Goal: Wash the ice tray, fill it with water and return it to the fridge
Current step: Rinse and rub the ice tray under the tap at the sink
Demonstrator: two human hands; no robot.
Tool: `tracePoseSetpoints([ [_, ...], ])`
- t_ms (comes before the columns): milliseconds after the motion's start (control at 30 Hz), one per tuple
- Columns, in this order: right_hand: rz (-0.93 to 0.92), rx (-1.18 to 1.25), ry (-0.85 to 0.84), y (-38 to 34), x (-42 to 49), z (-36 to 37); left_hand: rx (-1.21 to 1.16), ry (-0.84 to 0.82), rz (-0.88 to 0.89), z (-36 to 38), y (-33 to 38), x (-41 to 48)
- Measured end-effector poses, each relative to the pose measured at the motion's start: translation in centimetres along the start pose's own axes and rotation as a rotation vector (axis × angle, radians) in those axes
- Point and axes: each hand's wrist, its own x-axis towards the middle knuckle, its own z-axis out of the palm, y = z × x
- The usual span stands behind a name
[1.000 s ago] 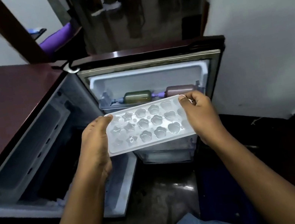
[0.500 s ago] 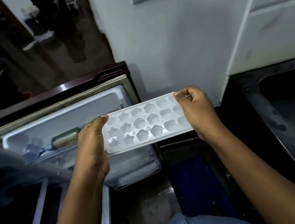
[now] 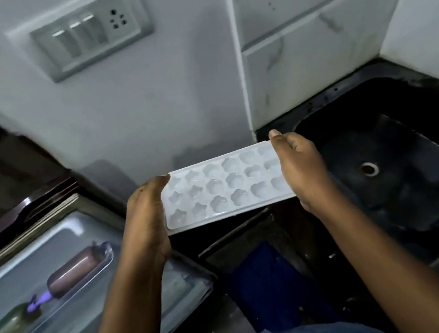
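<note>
The ice tray [image 3: 224, 187] is white plastic with three rows of star, flower and heart-shaped hollows facing up. Its long axis runs left to right, the right end tilted slightly higher. The left hand [image 3: 146, 219] and right hand [image 3: 303, 169] each grip a short end, holding it in the air between the open fridge door [image 3: 59, 239] and the black sink [image 3: 408, 190].

ice tray [image 3: 226, 187] between both hands, sink [image 3: 381, 168] right, fridge door [image 3: 57, 280] left
</note>
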Motion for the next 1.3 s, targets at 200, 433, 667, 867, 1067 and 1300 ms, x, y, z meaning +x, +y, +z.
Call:
tracePoseSetpoints([
  [200, 0.03, -0.034, 0.133, 0.7, 4.0, -6.4, 0.079, -0.117, -0.013, 9.0, 1.0, 2.5],
  [433, 0.102, -0.008, 0.281, 1.4, 7.4, -13.4, 0.144, -0.277, -0.005, 19.3, 1.6, 4.2],
  [667, 0.159, 0.09, 0.535, 2.3, 9.7, -18.5, 0.233, -0.503, -0.032, 29.0, 2.0, 6.8],
  [867, 0.266, 0.22, 0.74, 2.6, 11.2, -21.7, 0.328, -0.737, -0.09, 37.4, 2.4, 9.3],
  [1067, 0.336, 0.279, 0.956, 3.2, 12.1, -22.5, 0.416, -0.957, -0.083, 44.6, 2.7, 11.2],
  [1300, 0.394, 0.341, 1.128, 5.3, 12.5, -25.1, 0.497, -1.114, -0.167, 51.7, 0.3, 11.9],
])
